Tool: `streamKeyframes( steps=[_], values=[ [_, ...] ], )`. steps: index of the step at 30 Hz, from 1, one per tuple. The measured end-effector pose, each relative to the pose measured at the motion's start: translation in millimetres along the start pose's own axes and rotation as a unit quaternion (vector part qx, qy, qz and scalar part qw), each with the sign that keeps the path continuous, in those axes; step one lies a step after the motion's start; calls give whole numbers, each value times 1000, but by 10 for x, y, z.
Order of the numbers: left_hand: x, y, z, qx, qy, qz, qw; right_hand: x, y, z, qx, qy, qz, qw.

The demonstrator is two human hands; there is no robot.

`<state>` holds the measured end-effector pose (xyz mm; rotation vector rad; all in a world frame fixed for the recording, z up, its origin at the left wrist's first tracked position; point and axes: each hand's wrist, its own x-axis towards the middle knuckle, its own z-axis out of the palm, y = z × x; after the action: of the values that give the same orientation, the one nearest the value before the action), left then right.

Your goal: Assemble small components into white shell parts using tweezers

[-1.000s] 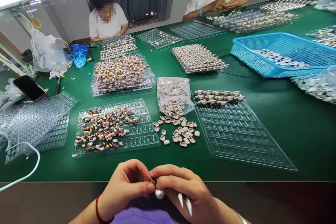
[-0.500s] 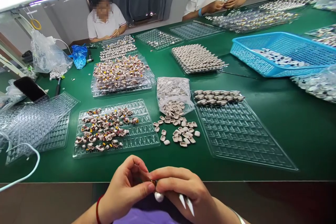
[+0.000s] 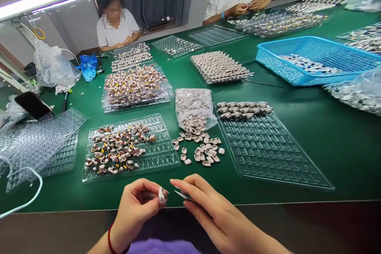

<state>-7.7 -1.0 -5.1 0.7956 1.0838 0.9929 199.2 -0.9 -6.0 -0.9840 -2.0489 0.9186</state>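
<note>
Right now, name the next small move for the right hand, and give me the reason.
I'd probably ease the tweezers toward the small whitish part: the left hand pinches it, and the right hand holds the tweezers pointed its way, with a narrow gap visible between.

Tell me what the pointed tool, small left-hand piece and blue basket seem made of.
The pointed tool: probably metal, from its smooth, pale glint. The small piece: perhaps plastic, glossy, as its whitish part catches a highlight. The blue basket: likely moulded plastic, slightly shiny, with regular lattice.
</note>
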Motion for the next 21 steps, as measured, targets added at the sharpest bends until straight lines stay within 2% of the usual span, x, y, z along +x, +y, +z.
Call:
streamKeyframes(
  steps=[6, 21],
  values=[
    [22, -15, -36, -31, 13, 22, 999, -29, -39, 169, -42, 113, -54, 991],
    [-4, -2, -10, 48, 31, 101, 993, -4, -35, 230, -57, 139, -73, 986]
  ],
)
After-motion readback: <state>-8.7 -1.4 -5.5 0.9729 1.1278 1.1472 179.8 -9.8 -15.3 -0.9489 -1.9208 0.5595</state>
